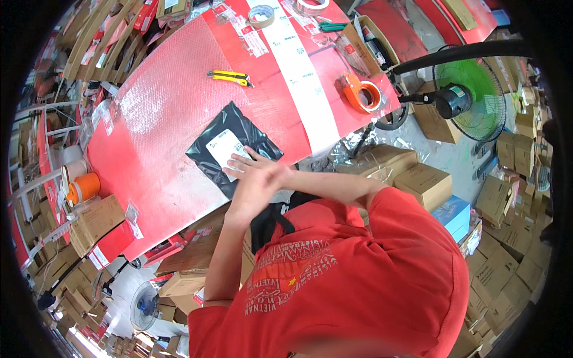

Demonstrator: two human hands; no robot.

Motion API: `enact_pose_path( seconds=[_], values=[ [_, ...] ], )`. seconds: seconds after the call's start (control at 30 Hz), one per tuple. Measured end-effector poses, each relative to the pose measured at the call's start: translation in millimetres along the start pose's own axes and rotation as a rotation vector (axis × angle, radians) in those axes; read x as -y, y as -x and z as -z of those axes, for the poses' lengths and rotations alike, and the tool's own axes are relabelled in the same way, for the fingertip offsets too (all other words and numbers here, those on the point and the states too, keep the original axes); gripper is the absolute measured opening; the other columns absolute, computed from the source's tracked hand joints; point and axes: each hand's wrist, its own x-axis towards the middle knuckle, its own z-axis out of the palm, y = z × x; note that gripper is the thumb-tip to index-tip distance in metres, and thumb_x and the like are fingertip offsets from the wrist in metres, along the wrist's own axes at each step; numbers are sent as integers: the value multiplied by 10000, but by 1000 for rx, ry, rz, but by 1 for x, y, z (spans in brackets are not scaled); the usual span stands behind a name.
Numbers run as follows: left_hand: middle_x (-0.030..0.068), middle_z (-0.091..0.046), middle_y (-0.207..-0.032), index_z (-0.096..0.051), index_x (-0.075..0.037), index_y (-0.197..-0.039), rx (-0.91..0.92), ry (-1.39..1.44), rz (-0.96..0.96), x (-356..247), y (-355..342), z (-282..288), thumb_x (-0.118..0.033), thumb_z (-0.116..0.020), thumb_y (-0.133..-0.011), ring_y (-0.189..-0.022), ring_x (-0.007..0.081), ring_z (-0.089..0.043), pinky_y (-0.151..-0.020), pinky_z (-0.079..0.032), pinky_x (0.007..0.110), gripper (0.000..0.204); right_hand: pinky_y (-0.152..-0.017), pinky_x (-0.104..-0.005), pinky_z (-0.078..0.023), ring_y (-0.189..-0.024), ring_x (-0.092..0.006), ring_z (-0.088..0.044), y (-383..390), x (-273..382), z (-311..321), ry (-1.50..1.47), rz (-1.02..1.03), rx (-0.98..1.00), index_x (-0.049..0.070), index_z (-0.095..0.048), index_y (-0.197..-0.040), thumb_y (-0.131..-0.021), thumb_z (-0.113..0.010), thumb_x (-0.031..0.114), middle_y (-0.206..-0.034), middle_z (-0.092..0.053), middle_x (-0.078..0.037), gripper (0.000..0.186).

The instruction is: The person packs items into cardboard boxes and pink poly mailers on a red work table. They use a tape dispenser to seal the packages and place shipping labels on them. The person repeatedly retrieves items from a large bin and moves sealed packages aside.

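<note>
A black plastic mailer bag (243, 124) lies near the table's front edge, with a white label (217, 146) on its upper face. My right hand (243, 164) reaches in from the right and seems to lie flat on the label's lower right part, fingers spread. My left hand (253, 192) crosses close over it from below. The two overlap, so the left fingers cannot be made out. Beyond the bag rests a yellow utility knife (230, 77), touched by neither hand.
Bubble wrap (173, 80) covers part of the red table (161, 203). A strip of white labels (307, 89) crosses it. An orange tape dispenser (360, 93), a tape roll (261, 16) and an open box (375, 45) lie far right. A green fan (471, 98) and cartons (422, 184) stand beyond the right edge.
</note>
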Motion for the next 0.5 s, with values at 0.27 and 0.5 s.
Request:
enact_pose_path(
  seconds=[0.27,0.5],
  values=[
    [243,-266,-1807,-354,-18,-1714,-656,-458,363,147,19,-48,-309,-686,-1032,-1684,482,-171,-1371,-144,578,813,-837,-548,-599,-963,-417,-765,-39,-47,27,-440,-788,274,-56,-707,-1286,-913,-817,544,-1120,-776,-274,715],
    [216,-324,-1784,-378,-13,-1682,-1244,13,465,184,220,-84,-212,-657,-1054,-1658,403,-285,-1358,-230,516,716,-1055,-468,-525,-1246,-285,-667,-197,-68,38,-1247,-568,-517,53,-715,-1323,-1167,-501,383,-1339,-714,-202,422]
  ],
)
